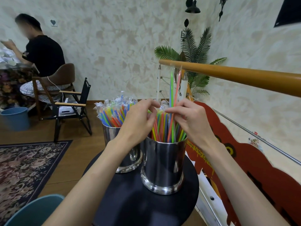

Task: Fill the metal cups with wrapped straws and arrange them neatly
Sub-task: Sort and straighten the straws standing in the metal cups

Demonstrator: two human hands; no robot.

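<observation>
Two shiny metal cups stand on a round black table (130,206). The near cup (163,167) holds several colourful wrapped straws (162,128). The far cup (112,136), partly hidden behind my left wrist, is packed with wrapped straws (114,111). Above the near cup, my right hand (190,121) pinches a few straws (173,88) that stick up well above the rest. My left hand (138,121) hovers over the same cup, thumb and forefinger touching the straw tops, fingers curled.
A wooden handrail (236,77) runs overhead at the right, with a red cut-out panel (244,168) below it. A person sits on a chair (53,88) at the far left. A folding chair (73,110), blue bucket (15,118) and patterned rug (24,168) lie to the left.
</observation>
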